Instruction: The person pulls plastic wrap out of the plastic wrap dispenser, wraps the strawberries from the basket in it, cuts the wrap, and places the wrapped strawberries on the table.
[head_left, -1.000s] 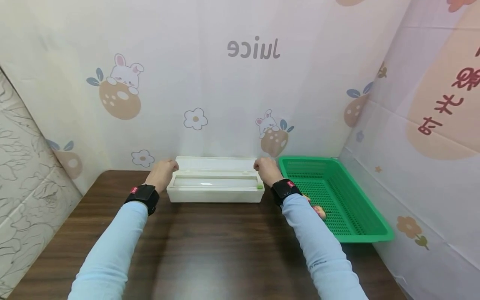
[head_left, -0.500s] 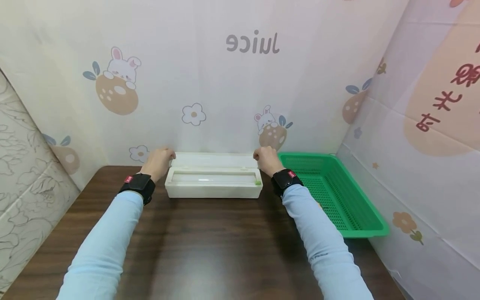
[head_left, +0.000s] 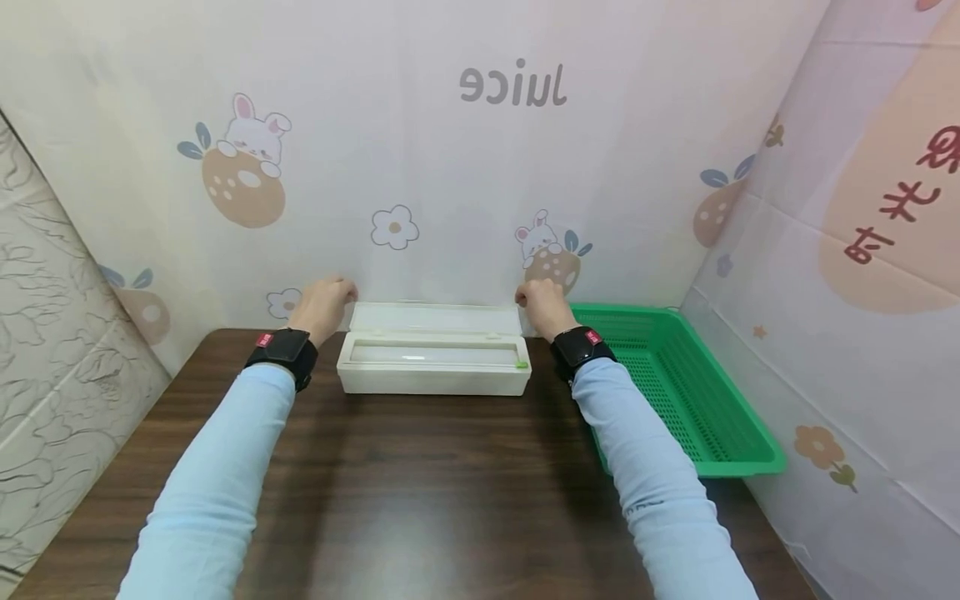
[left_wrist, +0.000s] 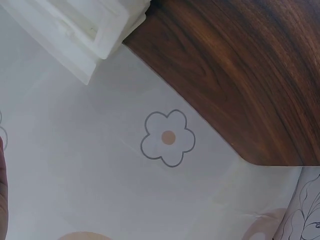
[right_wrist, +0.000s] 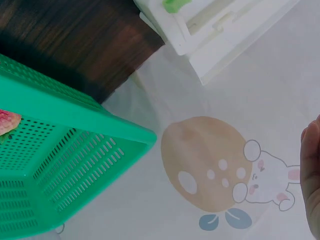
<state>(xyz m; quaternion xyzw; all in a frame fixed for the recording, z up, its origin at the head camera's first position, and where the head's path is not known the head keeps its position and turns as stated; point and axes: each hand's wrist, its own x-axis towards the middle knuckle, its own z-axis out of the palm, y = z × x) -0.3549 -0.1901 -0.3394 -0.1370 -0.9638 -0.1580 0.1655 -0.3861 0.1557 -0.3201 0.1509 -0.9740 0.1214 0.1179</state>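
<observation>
A long white cling film dispenser [head_left: 435, 379] stands at the back of the table with its lid [head_left: 435, 318] tilted up. A green cutter slider [head_left: 522, 364] sits at its right end. My left hand [head_left: 322, 308] hovers above the lid's left corner, fingertips pinched. Level with it, my right hand [head_left: 547, 308] pinches above the right corner. Clear cling film [head_left: 423, 301] seems to stretch between them, seen only as a faint line. The wrist views show just an edge of each hand at the frame's border; the fingertips are hidden there.
To the right of the dispenser is a green plastic basket [head_left: 750, 467]. A pinkish-red fruit-like piece with some green [right_wrist: 7, 121] lies in it, partly seen. Patterned cloth walls [head_left: 450, 183] rise behind the dark wooden table [head_left: 420, 492] and at its right.
Both hands have risen together from beside the dispenser to above its lid, still pinched. The head view has shifted slightly. The dispenser and basket stay in place.
</observation>
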